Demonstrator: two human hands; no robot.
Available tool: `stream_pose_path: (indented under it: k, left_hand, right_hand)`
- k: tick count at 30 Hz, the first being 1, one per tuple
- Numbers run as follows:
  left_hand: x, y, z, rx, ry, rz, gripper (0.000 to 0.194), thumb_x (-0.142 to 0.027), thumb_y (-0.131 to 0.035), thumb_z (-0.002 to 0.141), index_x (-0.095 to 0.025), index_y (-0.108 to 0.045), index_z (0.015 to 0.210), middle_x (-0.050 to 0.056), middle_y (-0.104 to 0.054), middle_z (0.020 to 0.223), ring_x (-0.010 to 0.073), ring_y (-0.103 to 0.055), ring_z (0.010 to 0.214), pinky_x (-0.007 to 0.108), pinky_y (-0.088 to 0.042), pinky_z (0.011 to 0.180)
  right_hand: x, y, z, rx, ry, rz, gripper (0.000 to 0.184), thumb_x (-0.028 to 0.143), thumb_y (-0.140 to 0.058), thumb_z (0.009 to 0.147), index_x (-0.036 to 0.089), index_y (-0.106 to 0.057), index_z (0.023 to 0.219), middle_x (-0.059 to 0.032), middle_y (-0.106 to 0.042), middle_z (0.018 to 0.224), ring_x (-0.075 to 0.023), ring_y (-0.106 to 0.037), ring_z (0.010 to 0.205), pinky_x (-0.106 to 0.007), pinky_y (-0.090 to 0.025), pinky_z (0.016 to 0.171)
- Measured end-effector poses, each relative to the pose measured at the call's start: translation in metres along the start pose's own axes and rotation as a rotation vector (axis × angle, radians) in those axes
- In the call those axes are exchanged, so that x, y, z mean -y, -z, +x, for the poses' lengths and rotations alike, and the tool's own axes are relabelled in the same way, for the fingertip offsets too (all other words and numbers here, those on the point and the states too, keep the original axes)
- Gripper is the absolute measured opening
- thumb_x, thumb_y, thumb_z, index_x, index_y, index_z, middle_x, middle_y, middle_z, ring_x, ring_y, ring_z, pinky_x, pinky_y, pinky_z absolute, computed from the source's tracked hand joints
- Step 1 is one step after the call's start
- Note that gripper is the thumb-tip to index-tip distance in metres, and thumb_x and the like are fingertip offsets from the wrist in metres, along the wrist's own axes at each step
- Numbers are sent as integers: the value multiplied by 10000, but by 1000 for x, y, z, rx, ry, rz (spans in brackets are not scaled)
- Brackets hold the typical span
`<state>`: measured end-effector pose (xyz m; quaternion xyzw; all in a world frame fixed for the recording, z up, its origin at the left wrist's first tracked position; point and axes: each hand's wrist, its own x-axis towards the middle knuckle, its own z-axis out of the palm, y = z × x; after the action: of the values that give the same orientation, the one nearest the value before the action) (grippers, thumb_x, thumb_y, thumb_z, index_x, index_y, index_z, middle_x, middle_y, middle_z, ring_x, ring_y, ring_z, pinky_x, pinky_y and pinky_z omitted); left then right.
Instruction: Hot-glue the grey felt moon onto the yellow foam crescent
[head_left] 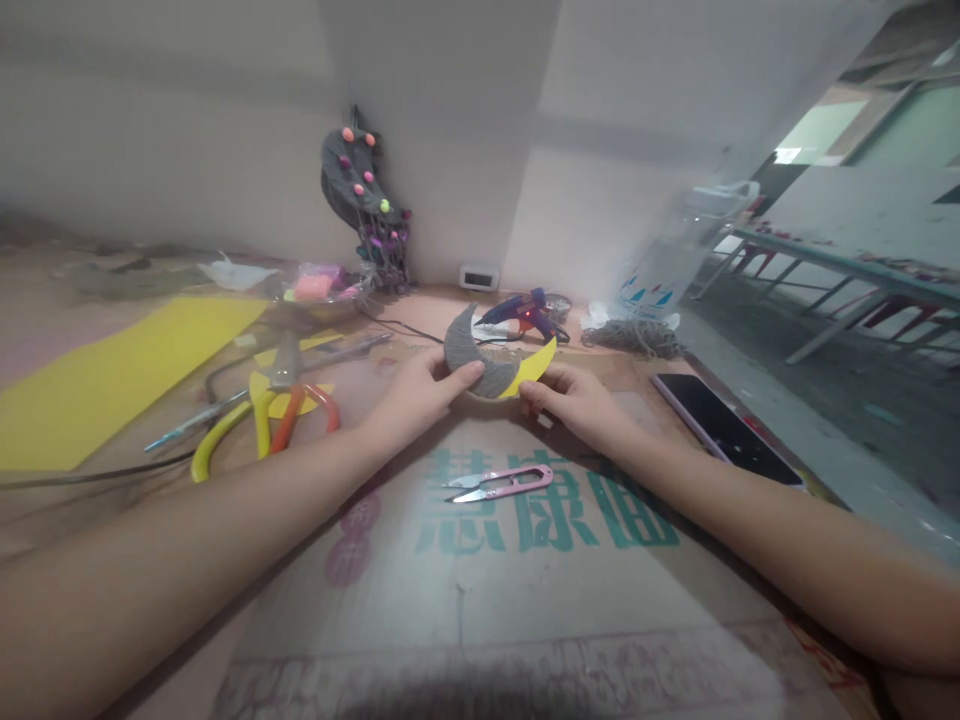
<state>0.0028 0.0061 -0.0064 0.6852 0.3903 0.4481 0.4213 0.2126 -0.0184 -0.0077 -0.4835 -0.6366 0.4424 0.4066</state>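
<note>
A yellow crescent moon shape (480, 362), mostly wrapped in grey yarn with its right tip bare yellow, is held up between both hands above the cardboard. My left hand (420, 392) grips its lower left side, thumb pressed on the grey wrapping. My right hand (574, 398) pinches the yellow tip from the right. Pink thread snips (501, 484) lie on the cardboard sheet (525, 590) just in front of my hands.
A blue glue gun (525, 314) and a pile of grey yarn (631, 338) lie behind the moon. A phone (724, 425) sits at the right. Yellow-and-orange-handled scissors and pliers (274, 405), a yellow foam sheet (105, 382) and a finished decorated moon (360, 195) are at the left and back.
</note>
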Motion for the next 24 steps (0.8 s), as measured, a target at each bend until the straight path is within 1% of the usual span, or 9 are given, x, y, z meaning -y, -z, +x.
stream_pose_path:
  k: [4, 6, 9, 16, 20, 24]
  left_hand:
    - [1, -3, -1, 6, -26, 24, 266, -348, -634, 804, -170, -677, 999, 54, -727, 1023, 212, -654, 920, 329, -511, 817]
    - [1, -3, -2, 27, -25, 45, 269, -349, -635, 802, -167, -677, 995, 57, -728, 999, 210, -659, 887, 329, -517, 792]
    - [0, -4, -4, 43, -20, 67, 263, -356, -632, 801, -170, -677, 983, 52, -727, 972, 209, -660, 869, 327, -520, 776]
    - [1, -4, -4, 49, -10, 117, 246, -354, -623, 805, -184, -677, 975, 46, -724, 946, 204, -652, 845, 337, -518, 781]
    - [4, -4, -3, 42, -24, 97, 264, -368, -625, 803, -185, -671, 988, 48, -723, 949, 209, -651, 859, 335, -520, 775]
    - [4, -4, -2, 48, -16, 74, 283, -385, -614, 814, -180, -666, 1001, 55, -722, 950, 212, -650, 873, 338, -520, 782]
  right_hand:
    - [0, -2, 0, -6, -74, 175, 256, 396, -722, 720, 172, -616, 786, 33, -575, 614, -98, -514, 562, -245, -448, 576]
    - [1, -3, 0, -4, -98, 188, 268, 405, -728, 714, 172, -606, 760, 34, -575, 595, -96, -515, 531, -244, -447, 555]
    - [1, -1, 0, -20, -87, 123, 298, 439, -722, 718, 168, -599, 720, 26, -580, 582, -94, -509, 500, -233, -419, 507]
    - [2, 1, 0, -38, -62, 29, 340, 484, -703, 729, 163, -596, 689, 17, -578, 573, -82, -473, 478, -222, -387, 474]
    - [1, 0, 0, -30, -75, 40, 374, 527, -676, 742, 171, -574, 688, 16, -576, 570, -92, -492, 471, -223, -369, 454]
    - [2, 0, 0, -32, -30, -78, 396, 549, -635, 770, 165, -584, 689, 6, -591, 583, -92, -487, 488, -221, -358, 463]
